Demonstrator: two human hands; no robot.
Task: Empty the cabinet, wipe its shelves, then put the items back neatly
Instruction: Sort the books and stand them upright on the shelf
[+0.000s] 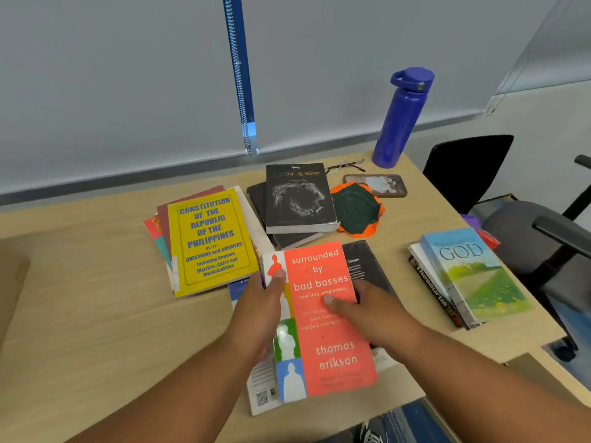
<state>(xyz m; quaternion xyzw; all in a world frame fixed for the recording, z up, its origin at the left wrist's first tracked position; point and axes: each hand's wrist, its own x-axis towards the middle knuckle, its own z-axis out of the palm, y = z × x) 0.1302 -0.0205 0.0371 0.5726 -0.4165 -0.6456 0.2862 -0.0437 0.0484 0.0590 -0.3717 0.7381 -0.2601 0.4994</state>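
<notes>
Centrally, both hands (265, 302) (367, 310) gripping "surrounded by bad bosses" book (332, 340), subtitle seemingly blurred, yellow "Constitution" book (211, 241) beside.

The yellow paperback (212, 241) reads "CONSTITUTION OF THE REPUBLIC OF THE PHILIPPINES WITH QUESTIONS and ANSWERS Including Regions, Districts, Cities and Municipalities" in blue. The coral-red paperback (329, 334) reads "surrounded by bad bosses (and lazy employees)" and "thomas erikson"; its smaller lines are blurred. The black paperback (299, 196) shows "Disney" and "As Old As Time". The sky-and-meadow paperback (473, 276) shows "GOD"; the dark spine (431, 289) below it, "Thesaurus".
</notes>
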